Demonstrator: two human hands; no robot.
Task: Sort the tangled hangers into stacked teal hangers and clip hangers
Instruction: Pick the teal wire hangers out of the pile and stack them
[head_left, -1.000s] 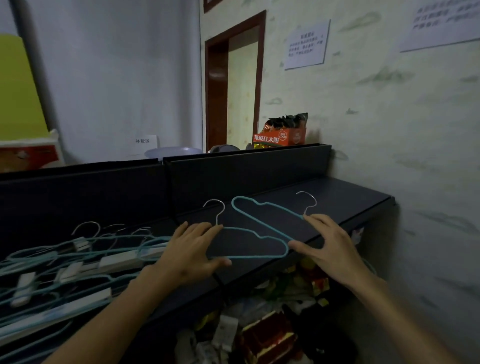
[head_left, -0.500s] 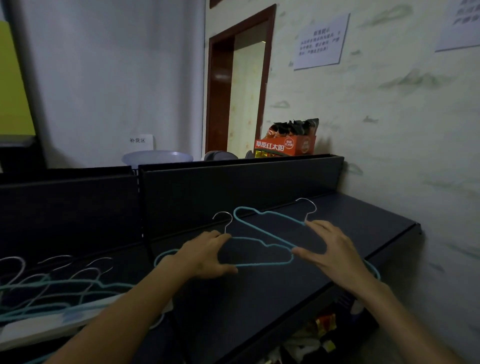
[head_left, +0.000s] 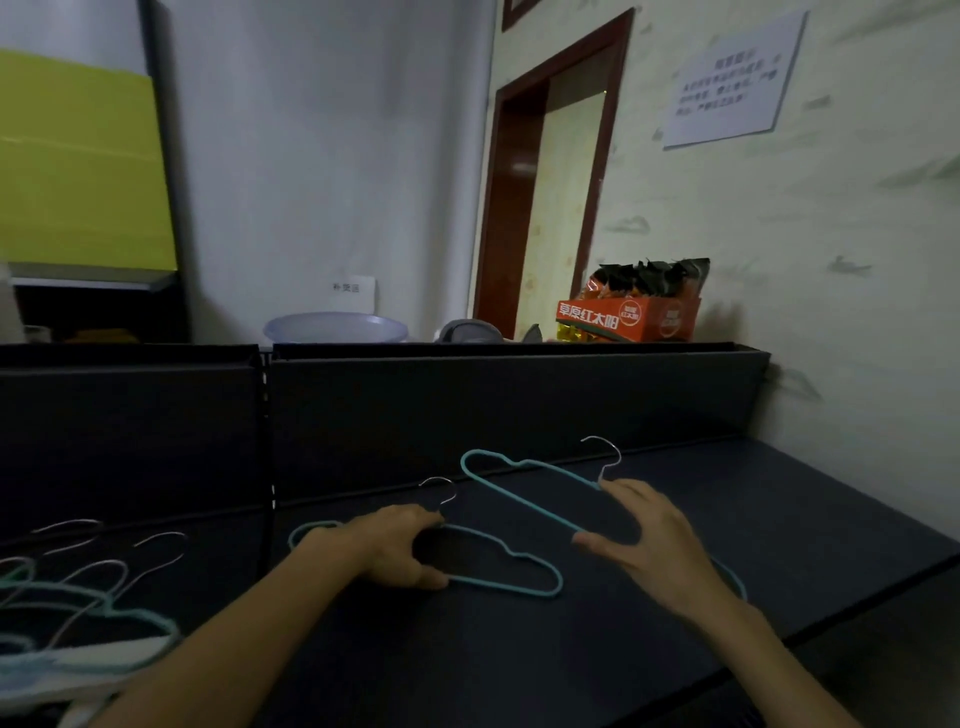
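Note:
Two teal wire hangers lie on the dark shelf top (head_left: 519, 665). My left hand (head_left: 397, 551) grips the nearer teal hanger (head_left: 524, 564) just below its metal hook, thumb under the lower bar. The farther teal hanger (head_left: 524, 475) lies slanted, its hook pointing up right. My right hand (head_left: 649, 538) rests on its right half with spread fingers, thumb and fingertips touching the wire. At the lower left lies the tangled pile of teal hangers (head_left: 78, 603), with a white clip hanger (head_left: 78, 660) among them.
A dark back panel (head_left: 493, 400) rises behind the shelf. Behind it stand a pale basin (head_left: 335, 328) and an orange snack box (head_left: 628, 317). The wall (head_left: 831, 338) borders the shelf on the right. The shelf's front edge (head_left: 810, 634) drops off at the lower right.
The view has tilted up and shifted right, so the tangled pile slid to the lower left. Both hands kept their places on the two hangers.

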